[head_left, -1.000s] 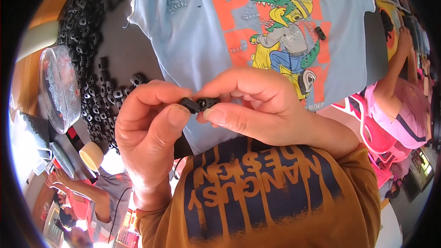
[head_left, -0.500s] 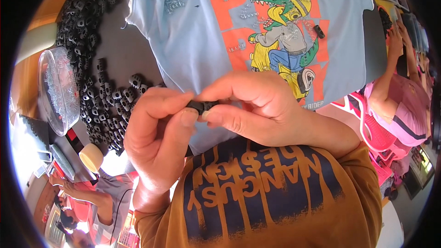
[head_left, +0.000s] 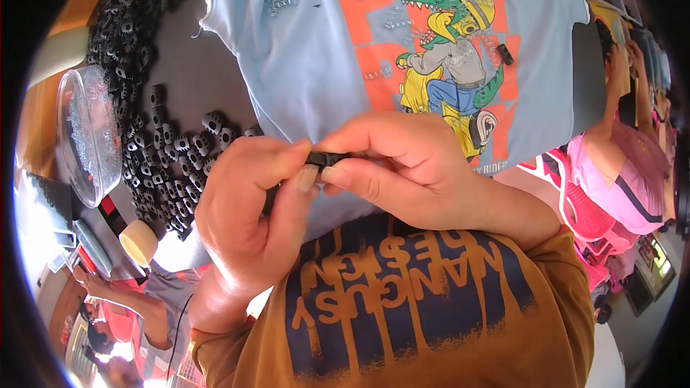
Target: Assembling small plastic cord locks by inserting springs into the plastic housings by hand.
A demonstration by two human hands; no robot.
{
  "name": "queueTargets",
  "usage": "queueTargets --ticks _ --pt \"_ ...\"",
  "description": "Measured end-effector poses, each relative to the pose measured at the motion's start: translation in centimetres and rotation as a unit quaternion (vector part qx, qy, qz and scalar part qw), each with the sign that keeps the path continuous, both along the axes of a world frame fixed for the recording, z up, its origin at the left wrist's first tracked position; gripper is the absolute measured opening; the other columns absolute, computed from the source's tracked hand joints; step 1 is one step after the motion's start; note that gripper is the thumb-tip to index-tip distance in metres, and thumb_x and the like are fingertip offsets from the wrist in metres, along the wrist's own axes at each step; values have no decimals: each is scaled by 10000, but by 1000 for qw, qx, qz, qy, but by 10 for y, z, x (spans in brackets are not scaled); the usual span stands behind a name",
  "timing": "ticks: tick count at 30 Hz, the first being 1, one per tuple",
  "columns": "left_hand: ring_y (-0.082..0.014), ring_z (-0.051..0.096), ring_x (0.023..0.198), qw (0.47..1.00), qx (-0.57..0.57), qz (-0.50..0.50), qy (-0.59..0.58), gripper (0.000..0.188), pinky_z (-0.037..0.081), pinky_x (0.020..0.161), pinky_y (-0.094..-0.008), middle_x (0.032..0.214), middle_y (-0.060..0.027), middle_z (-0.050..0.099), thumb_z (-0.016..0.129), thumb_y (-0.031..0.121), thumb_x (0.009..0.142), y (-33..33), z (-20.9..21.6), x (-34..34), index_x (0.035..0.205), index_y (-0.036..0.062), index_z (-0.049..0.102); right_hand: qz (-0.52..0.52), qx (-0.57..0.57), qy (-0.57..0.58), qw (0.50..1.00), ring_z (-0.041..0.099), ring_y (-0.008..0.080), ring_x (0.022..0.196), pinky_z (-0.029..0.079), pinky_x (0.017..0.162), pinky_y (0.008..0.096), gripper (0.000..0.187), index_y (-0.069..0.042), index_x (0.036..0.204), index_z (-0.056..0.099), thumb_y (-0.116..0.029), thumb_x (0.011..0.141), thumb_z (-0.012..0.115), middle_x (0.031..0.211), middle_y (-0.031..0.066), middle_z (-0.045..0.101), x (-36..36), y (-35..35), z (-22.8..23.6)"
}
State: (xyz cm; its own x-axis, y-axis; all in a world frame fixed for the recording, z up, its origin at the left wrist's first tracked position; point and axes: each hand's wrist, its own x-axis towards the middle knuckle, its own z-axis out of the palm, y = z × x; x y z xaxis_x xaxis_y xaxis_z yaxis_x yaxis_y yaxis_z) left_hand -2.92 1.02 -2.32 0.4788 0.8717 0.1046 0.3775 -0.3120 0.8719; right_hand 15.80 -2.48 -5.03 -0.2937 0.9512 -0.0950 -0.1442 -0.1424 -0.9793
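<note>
A light blue cotton T-shirt point(head_left: 316, 50) with an orange, green and yellow cartoon crocodile print lies spread over the dark grey table point(head_left: 208, 79), filling the upper middle of the view. Nearest the camera, at the lower edge, is the person's own mustard-brown shirt point(head_left: 402, 309) with dark blue lettering. Along the table's left side runs a long heap of small black ribbed plastic parts point(head_left: 154, 165), loose ones scattered toward the T-shirt's hem. Just left of the heap stands a clear round plastic bowl point(head_left: 86, 136) filled with tiny silvery pieces. Another person in a pink top point(head_left: 618, 179) sits at the right rim.

In the middle, the left hand point(head_left: 248, 219) and the right hand point(head_left: 399, 172) meet above the T-shirt's lower edge. Both are closed in a pinch on one small black plastic part point(head_left: 325, 159): the left thumb and forefinger clamp its left end, the right thumb and forefinger its right end. Only a short dark strip of the part shows between the fingertips.

A single black piece point(head_left: 505, 53) lies apart on the print.
</note>
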Motion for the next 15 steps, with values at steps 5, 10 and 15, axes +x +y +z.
queueTargets --ticks 5,10,15 --pt "-223 603 653 994 103 -7 29 347 485 566 -290 833 -144 605 677 -103 655 -7 2 5 991 -54 600 33 12 -3 999 612 74 804 483 679 209 123 45 1007 609 -14 903 578 888 73 659 4 1 1" --pt "-167 547 611 974 215 -25 60 494 466 512 -265 894 -141 574 738 -70 626 -3 -6 7 1085 -49 557 -38 -38 68 996 516 47 645 387 547 216 106 -7 957 635 -90 905 594 745 12 607 -5 1 3" --pt "-241 574 613 950 304 -53 45 401 468 513 -329 818 -118 596 767 -53 632 1 -17 9 986 -42 579 -31 -36 104 993 544 42 741 436 636 200 141 20 1005 609 -95 931 571 834 21 618 -3 1 -1"
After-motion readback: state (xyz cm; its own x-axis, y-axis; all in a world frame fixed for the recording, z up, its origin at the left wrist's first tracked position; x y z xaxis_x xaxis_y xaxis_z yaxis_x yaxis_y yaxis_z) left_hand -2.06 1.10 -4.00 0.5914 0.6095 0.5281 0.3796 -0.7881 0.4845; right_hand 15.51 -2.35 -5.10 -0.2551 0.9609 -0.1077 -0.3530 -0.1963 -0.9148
